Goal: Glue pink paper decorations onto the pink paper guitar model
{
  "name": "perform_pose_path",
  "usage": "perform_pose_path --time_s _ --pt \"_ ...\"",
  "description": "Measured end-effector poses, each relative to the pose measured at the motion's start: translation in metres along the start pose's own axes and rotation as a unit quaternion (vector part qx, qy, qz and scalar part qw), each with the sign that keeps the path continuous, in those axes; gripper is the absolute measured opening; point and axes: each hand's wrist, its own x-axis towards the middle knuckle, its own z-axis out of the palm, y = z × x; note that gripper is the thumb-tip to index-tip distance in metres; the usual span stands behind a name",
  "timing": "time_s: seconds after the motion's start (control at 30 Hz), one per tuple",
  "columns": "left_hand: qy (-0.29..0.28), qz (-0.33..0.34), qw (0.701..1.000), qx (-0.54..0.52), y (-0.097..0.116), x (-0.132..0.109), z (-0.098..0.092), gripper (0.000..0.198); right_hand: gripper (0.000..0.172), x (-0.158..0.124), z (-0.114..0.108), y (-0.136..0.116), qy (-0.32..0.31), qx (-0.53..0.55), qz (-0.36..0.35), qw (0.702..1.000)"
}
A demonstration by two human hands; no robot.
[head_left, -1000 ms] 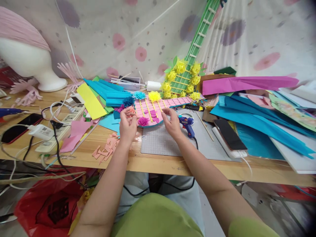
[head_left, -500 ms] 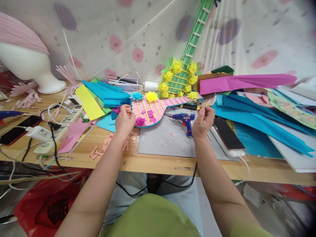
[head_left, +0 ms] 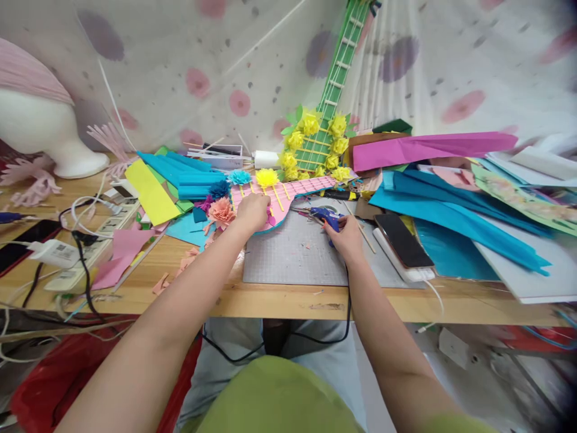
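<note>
A pink paper guitar (head_left: 288, 189) with yellow strings and a blue edge lies on the grey cutting mat (head_left: 297, 264). My left hand (head_left: 253, 211) is over its body, fingers curled down; what they pinch, if anything, is hidden. Paper flowers sit around the body: a coral one (head_left: 222, 212) beside my left hand, a yellow one (head_left: 267, 178), a light blue one (head_left: 238, 177) and a dark blue one (head_left: 219, 189). At the mat's right part, my right hand (head_left: 349, 239) is closed round the handle of a blue glue gun (head_left: 325, 213), its nozzle pointing left.
Behind stands a green guitar (head_left: 336, 90) with yellow flowers. A phone (head_left: 404, 239) on a white power bank and blue paper (head_left: 433, 198) lie to the right. At left are a power strip (head_left: 97, 246), cables, yellow paper (head_left: 151, 192) and a foam head (head_left: 40, 132).
My right hand has come down and left onto the glue gun and taken hold of it. My left hand has moved right over the guitar body, uncovering the coral flower.
</note>
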Motion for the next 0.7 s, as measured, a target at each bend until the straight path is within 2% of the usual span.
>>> perform_pose_path --time_s 0.2,0.33,0.5,0.6,0.67,0.7 --pt "-0.023 -0.01 0.999 0.02 -0.006 0.009 0.008 0.028 0.046 -0.002 0.001 0.001 -0.004 -0.016 0.046 0.999" --pt "-0.018 -0.033 0.999 0.01 -0.006 0.009 0.009 0.03 0.045 -0.002 -0.003 -0.003 -0.039 -0.034 0.067 0.996" --pt "0.021 -0.078 0.993 -0.085 -0.009 0.006 0.005 0.033 0.043 -0.003 -0.008 -0.005 -0.073 -0.049 0.078 0.993" --pt "0.07 -0.11 0.971 -0.203 -0.014 0.006 0.004 0.031 0.038 -0.002 -0.008 -0.002 -0.077 -0.034 0.085 0.993" --pt "0.115 -0.14 0.932 -0.313 -0.017 0.006 0.002 0.025 0.036 0.0 -0.008 0.001 -0.081 -0.005 0.097 0.992" --pt "0.13 -0.159 0.9 -0.384 -0.017 0.005 0.001 0.021 0.035 0.001 -0.007 0.002 -0.081 0.017 0.104 0.991"
